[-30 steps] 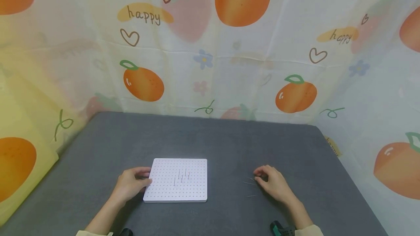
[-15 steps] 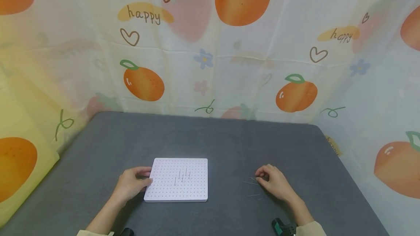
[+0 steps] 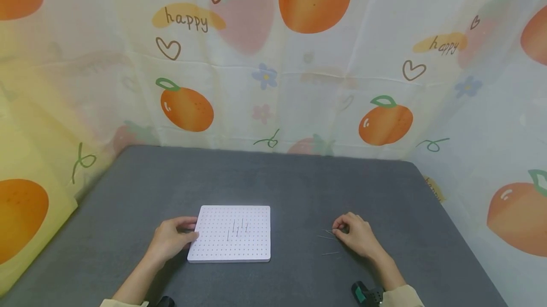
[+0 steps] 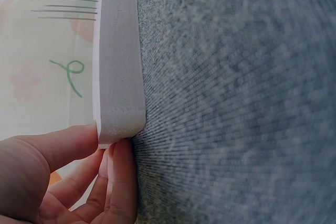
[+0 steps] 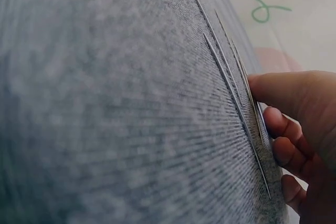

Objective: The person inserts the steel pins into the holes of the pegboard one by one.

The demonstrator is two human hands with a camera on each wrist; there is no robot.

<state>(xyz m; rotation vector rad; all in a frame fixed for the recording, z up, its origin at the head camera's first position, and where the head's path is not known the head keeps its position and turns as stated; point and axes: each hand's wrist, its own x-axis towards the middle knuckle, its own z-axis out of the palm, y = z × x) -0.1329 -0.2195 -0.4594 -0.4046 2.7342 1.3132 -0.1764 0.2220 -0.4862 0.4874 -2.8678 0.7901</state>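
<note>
A white board dotted with rows of small holes (image 3: 213, 245) lies on the grey tabletop. Several thin needles (image 3: 237, 232) stand upright near its middle; in the left wrist view these needles (image 4: 68, 6) jut from its face. At the board's left edge my left hand (image 3: 168, 238) grips it, thumb on top and fingers at the side. Farther right, my right hand (image 3: 356, 236) is low over loose needles (image 3: 326, 237). Its thumb (image 5: 278, 88) and forefinger pinch one needle (image 5: 241, 66); the forefinger's tip is mostly hidden behind the thumb.
Another loose needle (image 3: 330, 253) lies nearer me on the grey cloth-covered table (image 3: 295, 188). A printed curtain (image 3: 299, 84) hangs behind and at both sides. Dark wrist devices (image 3: 367, 295) show at the bottom edge.
My right hand shifts very slightly while staying at the loose needles. The left hand and the board hold almost the same place.
</note>
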